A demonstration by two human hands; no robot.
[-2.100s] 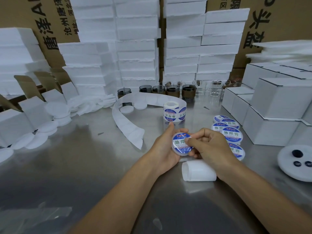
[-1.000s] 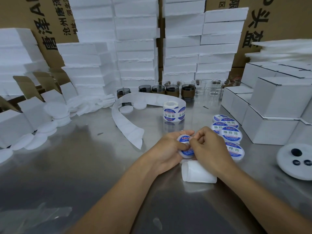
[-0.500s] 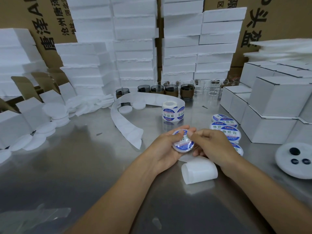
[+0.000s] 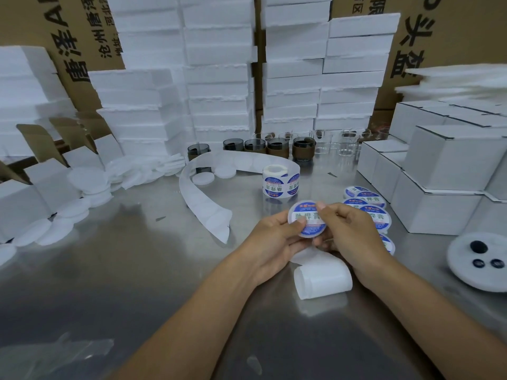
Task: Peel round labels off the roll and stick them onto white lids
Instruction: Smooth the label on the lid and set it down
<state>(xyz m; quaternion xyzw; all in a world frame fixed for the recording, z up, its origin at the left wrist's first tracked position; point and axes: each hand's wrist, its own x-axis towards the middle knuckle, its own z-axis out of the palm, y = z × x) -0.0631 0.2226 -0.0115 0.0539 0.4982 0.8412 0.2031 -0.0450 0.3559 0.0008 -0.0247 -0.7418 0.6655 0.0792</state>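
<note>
The white lid (image 4: 310, 217) is being held just above the desk (image 4: 137, 270), tilted toward the camera, with a round blue and white label (image 4: 311, 229) already covering its face. The left hand (image 4: 274, 242) is cradling it from 8 o'clock, with its fingers curling beneath and its thumb pressing on the label's left part. The right hand (image 4: 348, 231) is pinching the rim near 1 o'clock between thumb and forefinger, its other fingers curling in. I judge that the label is being smoothed down before the lid is set aside.

At 12 o'clock of the lid the label roll (image 4: 279, 185) is standing on the desk. Its emptied backing strip (image 4: 203, 198) is looping away toward 10 o'clock. At 3 o'clock the finished lids (image 4: 369, 208) are lying overlapped in a row, near the white boxes (image 4: 452, 160). At 6 o'clock what looks like a sleeve of bare lids (image 4: 322, 281) is lying on its side, close under the right wrist.

3 things could be going wrong from here:
- Pressing from 1 side only could be trapping a bubble or crease under the label.
- If the label is sitting off centre, firm rubbing would be fixing that error in place.
- The sleeve is round and the steel smooth, so a wrist dropping toward 6 o'clock could be sending it rolling.
</note>
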